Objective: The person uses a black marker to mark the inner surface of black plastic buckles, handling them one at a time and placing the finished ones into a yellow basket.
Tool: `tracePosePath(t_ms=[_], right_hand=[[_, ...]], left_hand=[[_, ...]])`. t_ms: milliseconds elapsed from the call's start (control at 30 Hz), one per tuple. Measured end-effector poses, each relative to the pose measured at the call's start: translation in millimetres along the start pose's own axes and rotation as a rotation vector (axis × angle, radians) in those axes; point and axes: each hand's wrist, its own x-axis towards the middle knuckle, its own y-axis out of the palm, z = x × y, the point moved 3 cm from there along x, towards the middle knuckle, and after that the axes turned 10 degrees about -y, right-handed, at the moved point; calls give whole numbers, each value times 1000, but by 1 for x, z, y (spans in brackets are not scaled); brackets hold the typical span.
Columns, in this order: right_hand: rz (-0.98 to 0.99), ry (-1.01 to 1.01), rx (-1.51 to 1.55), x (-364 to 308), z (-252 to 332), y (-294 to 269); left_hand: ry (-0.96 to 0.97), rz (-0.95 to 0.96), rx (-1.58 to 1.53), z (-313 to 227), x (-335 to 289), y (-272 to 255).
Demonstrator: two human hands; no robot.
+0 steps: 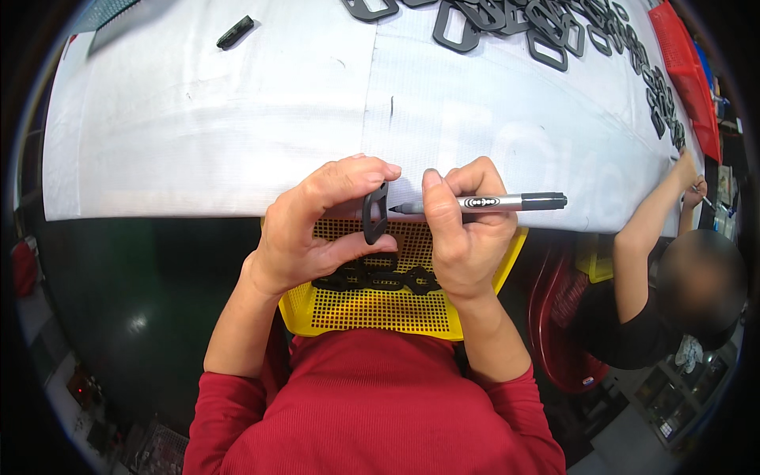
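Observation:
Between the thumb and fingers of my left hand (309, 218) a black frame-shaped part (374, 215) stands on edge, its opening turned partly sideways. My right hand (473, 229) grips a silver marker pen (507, 203) with a black end; its dark tip points left, very close to the part. Whether tip and part touch, I cannot tell. Below both hands a yellow perforated basket (297, 313) rests at my lap. Several black parts (385, 280) lie inside it, partly hidden by my hands.
A white-covered table (222, 134) spreads ahead. Many black frame parts (546, 36) are heaped at its far right, beside a red basket (685, 71). A black pen cap-like piece (235, 32) lies far left. To the right, a co-worker (633, 301) sits near a red chair (554, 317).

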Motion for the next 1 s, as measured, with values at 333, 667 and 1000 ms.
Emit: tracePosePath(t_ms=[333, 667, 1000], right_hand=[[53, -48, -38, -1, 0, 4], [71, -81, -31, 0, 0, 6], [79, -61, -47, 0, 1, 6]], left_hand=[[188, -2, 121, -2, 3, 0], [186, -8, 142, -2, 3, -1], [191, 48, 158, -2, 4, -2]])
